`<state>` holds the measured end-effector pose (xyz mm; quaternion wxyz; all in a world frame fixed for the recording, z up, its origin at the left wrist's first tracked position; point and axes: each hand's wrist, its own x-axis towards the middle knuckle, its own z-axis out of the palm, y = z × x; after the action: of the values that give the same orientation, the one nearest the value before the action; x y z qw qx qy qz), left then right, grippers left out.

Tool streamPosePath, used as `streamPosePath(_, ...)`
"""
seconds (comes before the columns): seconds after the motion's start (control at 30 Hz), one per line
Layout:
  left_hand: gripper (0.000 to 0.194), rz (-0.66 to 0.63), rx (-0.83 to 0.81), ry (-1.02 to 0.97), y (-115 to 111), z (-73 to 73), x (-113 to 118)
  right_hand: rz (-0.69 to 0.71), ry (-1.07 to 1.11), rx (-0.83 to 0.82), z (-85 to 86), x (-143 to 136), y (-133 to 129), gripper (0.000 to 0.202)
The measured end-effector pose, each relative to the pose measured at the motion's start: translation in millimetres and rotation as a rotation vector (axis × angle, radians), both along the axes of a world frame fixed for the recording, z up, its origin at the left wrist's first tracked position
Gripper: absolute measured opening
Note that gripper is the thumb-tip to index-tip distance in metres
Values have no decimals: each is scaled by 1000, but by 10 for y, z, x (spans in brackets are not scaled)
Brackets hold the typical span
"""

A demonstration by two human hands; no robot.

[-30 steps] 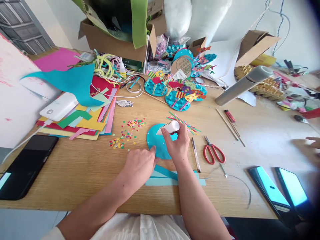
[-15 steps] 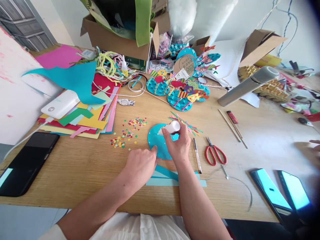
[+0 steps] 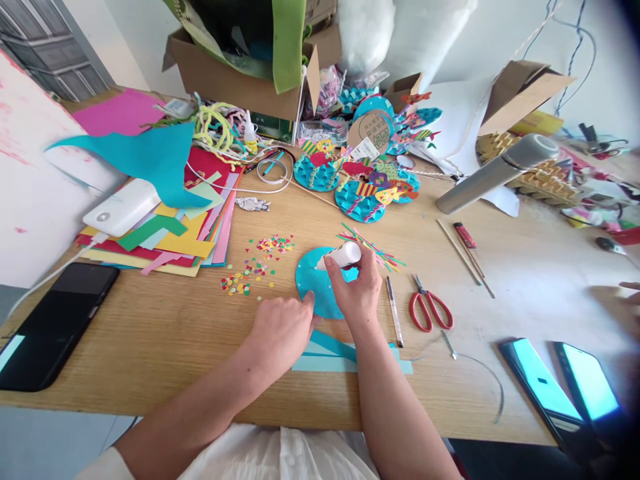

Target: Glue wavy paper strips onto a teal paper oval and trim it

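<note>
Turquoise and round, the disc [image 3: 323, 290] lies on the wooden table [image 3: 200, 313] near the centre of the frame, with small pale dots along its edge and across its face. Through the head camera I see the right hand [image 3: 361, 287] clamped on a white squeeze bottle [image 3: 346, 254], which tilts so that its nozzle points down and left over the disc; I cannot tell whether the tip touches. The left hand [image 3: 283, 327] is curled, its thumb resting on the disc's near-left edge; whether the fingers pinch that edge from below, I cannot tell. Both hands are near each other but apart.

Just below the disc I have blue paper strips [image 3: 320, 363], partly behind the right forearm. Left of it lies scattered paper confetti [image 3: 236, 285]; above and to its right, a bundle of thin coloured strips [image 3: 373, 248]. A pen [image 3: 394, 311] and red-handled scissors [image 3: 431, 312] lie right of the right hand.

Farther up, at upper centre, I make out turquoise bases decorated with paper fish [image 3: 359, 203]. A grey cylindrical flask [image 3: 493, 177] leans at upper right. Coloured paper sheets [image 3: 200, 249] are stacked at left under a white power bank [image 3: 121, 208], with a black phone [image 3: 57, 323] below. Another person's fingers [image 3: 631, 285] show at the right edge.
</note>
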<state>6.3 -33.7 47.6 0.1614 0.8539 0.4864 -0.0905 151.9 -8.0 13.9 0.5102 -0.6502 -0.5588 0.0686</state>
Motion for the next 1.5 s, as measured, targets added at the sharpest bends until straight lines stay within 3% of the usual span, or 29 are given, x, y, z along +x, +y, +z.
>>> streamPosePath(0.2, 43, -6, -26, 4, 6, 2, 6, -60, 214, 66, 7, 52, -18, 31)
streamPosePath(0.33, 43, 16, -47, 23, 8, 20, 11, -11, 286, 64, 2, 127, -40, 32)
streamPosePath(0.73, 38, -19, -32, 9, 5, 25, 9, 229, 29, -35, 108, 120, -107, 25)
streamPosePath(1.5, 35, -15, 16, -16, -11, -18, -5, 217, -99, 24, 79, 92, -94, 23)
